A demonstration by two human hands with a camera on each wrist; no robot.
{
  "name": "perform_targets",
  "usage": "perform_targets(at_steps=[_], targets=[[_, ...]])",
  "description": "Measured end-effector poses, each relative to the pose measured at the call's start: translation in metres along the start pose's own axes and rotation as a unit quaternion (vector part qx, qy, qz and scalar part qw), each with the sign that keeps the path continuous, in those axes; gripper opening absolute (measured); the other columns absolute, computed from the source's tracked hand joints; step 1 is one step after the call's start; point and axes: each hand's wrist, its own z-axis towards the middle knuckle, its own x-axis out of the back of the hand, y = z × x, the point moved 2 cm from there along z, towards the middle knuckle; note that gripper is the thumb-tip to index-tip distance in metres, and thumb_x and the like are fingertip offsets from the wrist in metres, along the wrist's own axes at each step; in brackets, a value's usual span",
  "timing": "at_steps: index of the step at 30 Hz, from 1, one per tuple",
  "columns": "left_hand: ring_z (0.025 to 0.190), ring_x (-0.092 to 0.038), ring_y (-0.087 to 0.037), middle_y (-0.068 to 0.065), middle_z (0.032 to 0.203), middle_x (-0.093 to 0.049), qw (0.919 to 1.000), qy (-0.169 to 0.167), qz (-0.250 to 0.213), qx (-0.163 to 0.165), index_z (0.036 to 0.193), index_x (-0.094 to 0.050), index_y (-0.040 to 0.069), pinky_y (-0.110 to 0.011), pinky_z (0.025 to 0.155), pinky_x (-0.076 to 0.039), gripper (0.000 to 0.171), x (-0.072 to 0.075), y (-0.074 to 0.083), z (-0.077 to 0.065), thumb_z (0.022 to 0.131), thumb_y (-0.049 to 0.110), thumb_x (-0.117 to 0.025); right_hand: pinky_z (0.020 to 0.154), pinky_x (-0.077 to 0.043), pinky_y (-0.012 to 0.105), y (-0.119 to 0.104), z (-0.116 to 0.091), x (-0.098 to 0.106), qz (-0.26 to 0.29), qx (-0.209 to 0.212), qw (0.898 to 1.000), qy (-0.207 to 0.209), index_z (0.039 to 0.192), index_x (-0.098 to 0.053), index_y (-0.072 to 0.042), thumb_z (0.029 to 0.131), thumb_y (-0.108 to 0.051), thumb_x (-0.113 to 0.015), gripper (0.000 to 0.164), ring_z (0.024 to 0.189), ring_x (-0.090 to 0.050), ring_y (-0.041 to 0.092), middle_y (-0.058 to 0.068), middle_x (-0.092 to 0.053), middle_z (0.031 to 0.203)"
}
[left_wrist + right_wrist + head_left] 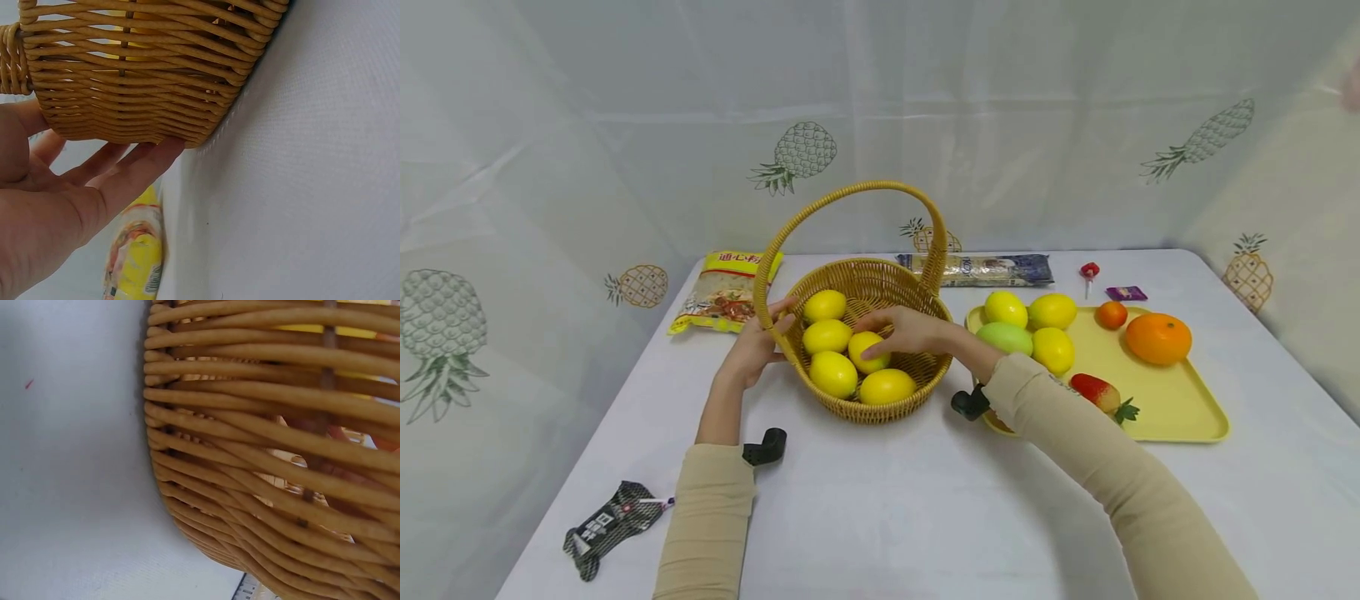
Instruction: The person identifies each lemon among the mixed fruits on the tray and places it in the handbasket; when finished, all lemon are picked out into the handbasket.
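A round wicker basket (868, 265) with a tall hooped handle stands mid-table and holds several yellow lemons (832, 374). My left hand (751, 348) holds its left side by the foot of the handle. In the left wrist view, the fingers (134, 175) lie along the outside of the weave and the thumb is up by the rim. My right hand (910, 332) reaches in over the right rim, thumb and fingers around a middle lemon (880, 362). The right wrist view shows mostly the basket wall (250, 456), which largely hides that hand.
To the right, a yellow tray (1172, 408) holds lemons, a green fruit (1006, 337), oranges (1157, 339) and a strawberry (1096, 392). Behind lie a pasta bag (718, 292), a long packet (996, 271), a lollipop (1089, 271) and a purple sweet (1126, 293). A dark packet (617, 525) lies front left.
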Motion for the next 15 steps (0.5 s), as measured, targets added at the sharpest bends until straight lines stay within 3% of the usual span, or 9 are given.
perform_targets(at_steps=[10, 15], targets=[[0.136, -0.030, -0.040, -0.015, 0.156, -0.025, 1.0000, 0.000, 0.003, -0.001, 0.152, -0.031, 0.011, -0.065, 0.095, -0.039, 0.050, 0.000, 0.001, 0.000, 0.105, 0.021, -0.043, 0.102, -0.042, 0.035, -0.001, -0.005, 0.004, 0.033, -0.004, 0.999, 0.008, 0.135, -0.056, -0.010, 0.087, -0.017, -0.074, 0.052, 0.129, -0.044, 0.025, 0.005, -0.053, 0.137], [0.136, -0.031, -0.039, -0.015, 0.156, -0.025, 1.0000, 0.003, 0.003, 0.000, 0.152, -0.032, 0.012, -0.064, 0.094, -0.040, 0.050, -0.001, 0.001, -0.001, 0.105, 0.022, -0.044, 0.095, -0.048, 0.042, -0.002, -0.013, 0.016, 0.111, -0.014, 0.994, -0.010, 0.141, -0.048, -0.003, 0.092, -0.012, -0.067, 0.053, 0.126, -0.047, 0.029, 0.018, -0.045, 0.141]])
